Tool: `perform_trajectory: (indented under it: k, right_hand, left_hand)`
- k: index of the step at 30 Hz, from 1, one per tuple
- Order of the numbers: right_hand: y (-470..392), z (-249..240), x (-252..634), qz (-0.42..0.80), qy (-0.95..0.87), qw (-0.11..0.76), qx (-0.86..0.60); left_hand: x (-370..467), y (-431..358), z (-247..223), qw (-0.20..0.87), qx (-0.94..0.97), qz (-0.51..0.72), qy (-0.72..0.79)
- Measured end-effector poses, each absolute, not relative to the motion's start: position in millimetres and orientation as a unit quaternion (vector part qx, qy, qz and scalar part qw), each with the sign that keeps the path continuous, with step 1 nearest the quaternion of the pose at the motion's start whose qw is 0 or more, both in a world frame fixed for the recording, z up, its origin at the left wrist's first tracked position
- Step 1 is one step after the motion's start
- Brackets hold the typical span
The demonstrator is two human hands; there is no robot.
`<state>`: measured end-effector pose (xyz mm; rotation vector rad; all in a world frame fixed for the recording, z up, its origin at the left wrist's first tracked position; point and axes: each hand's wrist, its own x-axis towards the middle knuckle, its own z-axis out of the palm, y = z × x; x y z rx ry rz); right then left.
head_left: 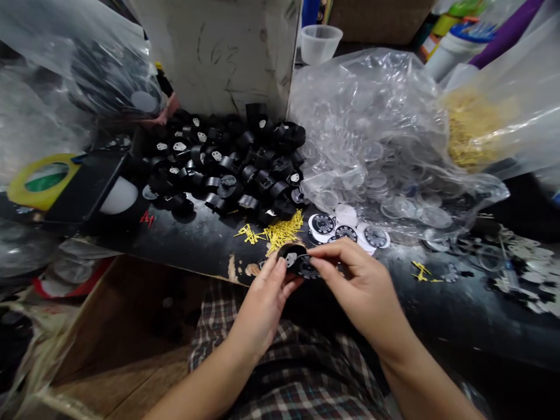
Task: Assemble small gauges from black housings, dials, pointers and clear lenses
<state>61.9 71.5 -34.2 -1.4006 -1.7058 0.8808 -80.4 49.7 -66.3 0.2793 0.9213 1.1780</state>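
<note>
The left hand [265, 300] gripped a round black housing [289, 258] at the bench [188, 240]'s front edge, apparently steadying it while the right hand [361, 283] pinched a dark printed dial [307, 268]; yellow pointers [283, 232] lay within reach.

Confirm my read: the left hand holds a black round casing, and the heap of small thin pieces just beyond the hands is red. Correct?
Not quite: the heap of small thin pieces just beyond the hands is yellow, not red, as the head view shows. The left hand does hold a black round casing.
</note>
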Motion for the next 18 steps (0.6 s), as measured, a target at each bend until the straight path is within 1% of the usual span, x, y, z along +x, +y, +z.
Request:
perform_trajectory:
  k: [3,6,9,13,18]
  right_hand:
    - [76.0,-33.4,53.6,0.322,-0.698,0.354,-0.532]
    - [78.5,-35.8,52.1,0.362,-0.667,0.337,-0.557]
    - [78.3,-37.7,53.7,0.398,-0.629,0.343,-0.573]
    - [77.5,-37.8,55.2,0.409,-0.627,0.328,-0.577]
    - [77.8,-36.2,57.1,0.455,-0.613,0.302,-0.571]
  left_hand:
    - [-80.9,45.3,-66.8,0.723,0.168,0.514,0.430]
    - [-83.1,43.2,-68.7,0.725,0.218,0.491,0.431]
    - [-85.5,43.3,-71.1,0.731,0.235,0.484,0.419]
    - [-86.8,43.0,-74.4,0.731,0.250,0.479,0.416]
    - [-88.2,43.0,-75.4,0.719,0.289,0.460,0.433]
